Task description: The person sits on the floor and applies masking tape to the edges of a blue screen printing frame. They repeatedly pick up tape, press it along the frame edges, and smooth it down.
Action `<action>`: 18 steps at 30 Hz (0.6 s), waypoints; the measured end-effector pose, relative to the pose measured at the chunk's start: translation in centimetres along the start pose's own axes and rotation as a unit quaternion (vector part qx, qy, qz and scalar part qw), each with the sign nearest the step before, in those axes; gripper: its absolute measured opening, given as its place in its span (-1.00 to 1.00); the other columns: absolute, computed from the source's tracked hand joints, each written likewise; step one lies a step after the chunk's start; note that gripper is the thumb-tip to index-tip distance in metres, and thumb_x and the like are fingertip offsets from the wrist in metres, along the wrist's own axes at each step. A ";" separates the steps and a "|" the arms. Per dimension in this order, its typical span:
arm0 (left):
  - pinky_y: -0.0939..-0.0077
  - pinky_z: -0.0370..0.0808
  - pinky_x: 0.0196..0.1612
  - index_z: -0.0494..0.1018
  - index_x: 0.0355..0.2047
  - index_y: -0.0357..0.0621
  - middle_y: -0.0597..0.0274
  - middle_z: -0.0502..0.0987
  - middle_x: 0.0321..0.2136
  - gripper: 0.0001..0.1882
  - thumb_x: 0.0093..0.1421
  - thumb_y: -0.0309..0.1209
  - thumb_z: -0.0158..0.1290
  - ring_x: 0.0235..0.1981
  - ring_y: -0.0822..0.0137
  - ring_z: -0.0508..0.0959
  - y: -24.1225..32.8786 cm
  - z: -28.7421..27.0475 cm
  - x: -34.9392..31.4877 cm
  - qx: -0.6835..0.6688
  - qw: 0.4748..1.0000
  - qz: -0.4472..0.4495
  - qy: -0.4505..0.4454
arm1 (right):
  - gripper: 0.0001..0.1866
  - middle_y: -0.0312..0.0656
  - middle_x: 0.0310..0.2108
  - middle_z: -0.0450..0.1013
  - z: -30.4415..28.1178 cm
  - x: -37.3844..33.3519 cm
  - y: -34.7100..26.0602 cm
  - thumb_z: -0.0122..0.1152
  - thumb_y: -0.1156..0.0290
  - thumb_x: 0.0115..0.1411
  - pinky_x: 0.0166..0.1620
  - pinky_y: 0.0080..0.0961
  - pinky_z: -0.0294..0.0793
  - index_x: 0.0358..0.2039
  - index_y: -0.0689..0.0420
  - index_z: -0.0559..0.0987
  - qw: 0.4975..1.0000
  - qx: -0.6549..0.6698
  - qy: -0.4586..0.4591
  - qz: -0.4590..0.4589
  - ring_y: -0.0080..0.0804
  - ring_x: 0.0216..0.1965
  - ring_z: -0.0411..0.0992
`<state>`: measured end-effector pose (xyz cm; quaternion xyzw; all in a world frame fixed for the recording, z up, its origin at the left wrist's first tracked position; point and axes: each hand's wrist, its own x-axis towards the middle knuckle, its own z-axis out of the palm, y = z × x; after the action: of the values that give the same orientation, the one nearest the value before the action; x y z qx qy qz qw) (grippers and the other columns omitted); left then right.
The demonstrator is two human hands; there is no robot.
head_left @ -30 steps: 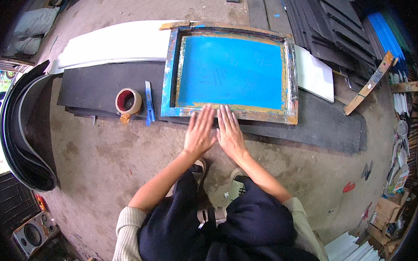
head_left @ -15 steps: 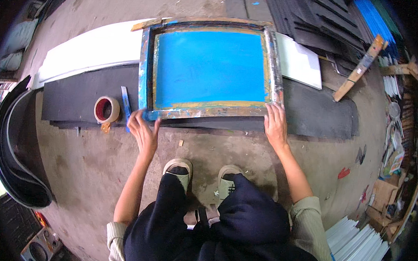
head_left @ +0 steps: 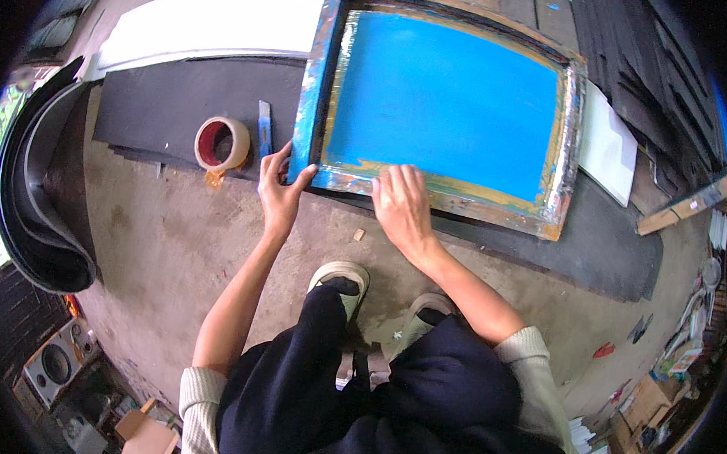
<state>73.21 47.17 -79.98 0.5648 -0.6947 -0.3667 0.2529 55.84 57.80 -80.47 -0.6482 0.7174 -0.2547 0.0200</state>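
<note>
A paint-stained wooden screen-printing frame (head_left: 312, 84) with a blue screen (head_left: 444, 108) lies across a stack of black sheets (head_left: 198, 95). My left hand (head_left: 281, 198) pinches its near left corner, thumb on top and fingers along the outer side. Further right, my right hand (head_left: 402, 204) has its fingers bent over the near rail, by the lower edge of the blue area; its thumb is hidden. Left of the frame lie a blue box cutter (head_left: 265, 131) and a roll of tape (head_left: 239, 144) with a red core.
White sheets (head_left: 210, 22) stretch behind the black stack, and another white piece (head_left: 610, 141) shows right of the frame. A wooden bar (head_left: 693, 203) lies at the far right. Curled black sheeting (head_left: 42, 243) stands at the left, with a speaker (head_left: 56, 367) nearer me.
My right hand has moved left from the frame's near right corner to its near rail. My left hand has taken hold of the near left corner. The whole view has turned.
</note>
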 end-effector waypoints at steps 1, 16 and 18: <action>0.55 0.37 -0.22 0.40 -0.03 -0.15 0.27 0.35 -0.29 -0.44 -0.07 -0.31 0.26 -0.30 0.42 0.39 0.3 -0.1 0.1 0.014 1.000 0.001 -0.002 | -0.84 -0.11 -0.48 0.30 0.6 0.9 -0.8 0.09 0.41 0.06 -0.19 -0.30 0.31 -0.50 0.27 0.46 1.000 0.012 -0.010 -0.011 -0.21 -0.33 0.30; 0.54 0.40 -0.25 0.41 -0.03 -0.07 0.23 0.38 -0.31 -0.49 -0.04 -0.30 0.22 -0.33 0.41 0.42 -0.1 -0.3 0.4 -0.020 1.000 0.013 -0.001 | -0.77 -0.13 -0.31 0.49 -0.8 1.5 3.8 0.02 0.36 0.15 -0.10 -0.38 0.40 -0.28 0.20 0.56 0.966 0.220 -0.129 -0.042 -0.23 -0.22 0.41; 0.53 0.40 -0.25 0.41 -0.03 -0.07 0.22 0.38 -0.30 -0.49 -0.03 -0.30 0.21 -0.32 0.40 0.43 -0.2 -0.1 0.5 -0.020 1.000 0.016 0.001 | -0.76 -0.15 -0.25 0.50 -4.3 0.3 8.9 0.04 0.35 0.16 -0.08 -0.41 0.39 -0.22 0.15 0.56 0.938 0.257 -0.230 -0.043 -0.23 -0.20 0.42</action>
<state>73.31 46.64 -80.15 0.5491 -0.6955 -0.3762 0.2708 46.06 59.23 -80.07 -0.6920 0.5748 -0.2748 0.3393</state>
